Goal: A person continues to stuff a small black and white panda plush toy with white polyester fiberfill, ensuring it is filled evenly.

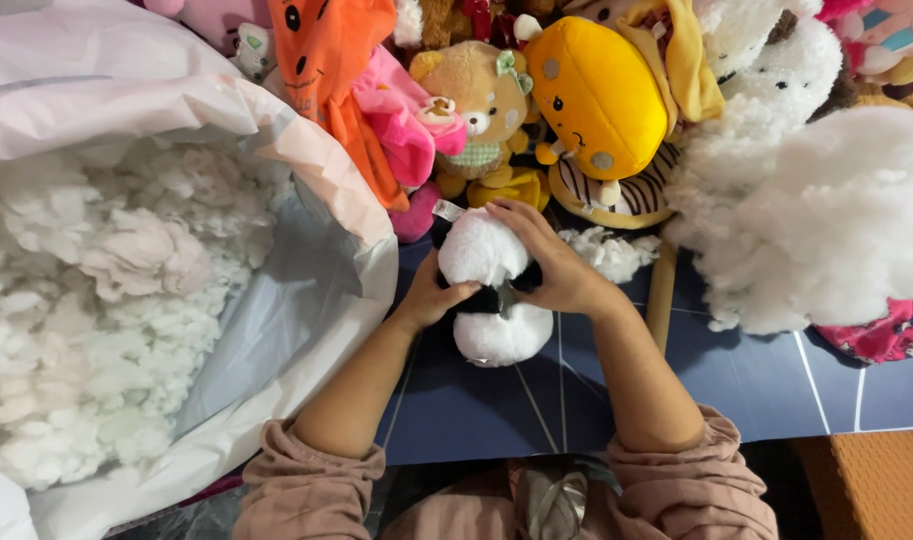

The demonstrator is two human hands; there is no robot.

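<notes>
On the dark blue worktop (476,410), the left hand (431,297) and right hand (556,265) clasp a black-and-white plush toy (486,290); fingers (524,225) wrapped round its middle; probably light, squashy, best held there.

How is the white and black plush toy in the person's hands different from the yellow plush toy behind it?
The white and black plush toy is held between the left hand and right hand, over the dark blue table; the yellow plush toy lies untouched in the pile. The held toy is smaller; the yellow one is clearly larger. The held toy shows no face from here; the yellow one shows small dark eyes. Both are soft and rounded.
</notes>
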